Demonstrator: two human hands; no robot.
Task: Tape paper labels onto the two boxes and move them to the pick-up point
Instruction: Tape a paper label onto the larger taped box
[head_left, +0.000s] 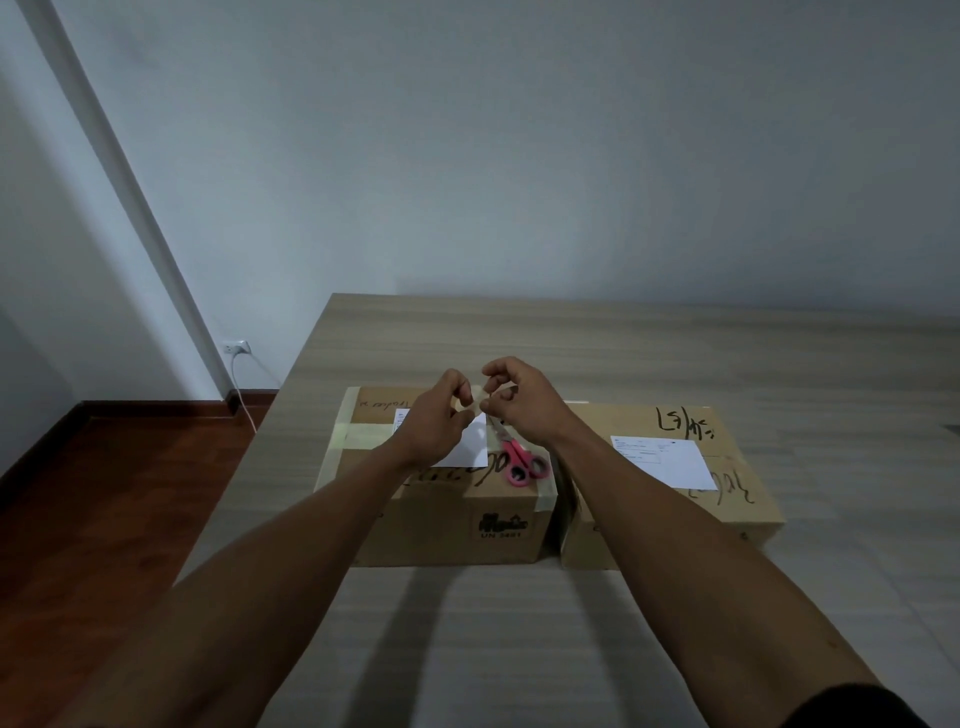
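Boxes of brown cardboard (447, 499) (675, 499) are sitting side by side, white paper labels (467, 447) (660, 460) lying loose. Left hand (441, 415) and right hand (519, 402) are pinching a beige tape roll (470, 397); sticky tape could be folding onto itself.

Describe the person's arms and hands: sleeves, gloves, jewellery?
Both forearms are bare up to the frame's lower edge. The left hand and right hand wear no gloves, and no rings or watch show. A dark sleeve edge shows on the right upper arm, bottom right.
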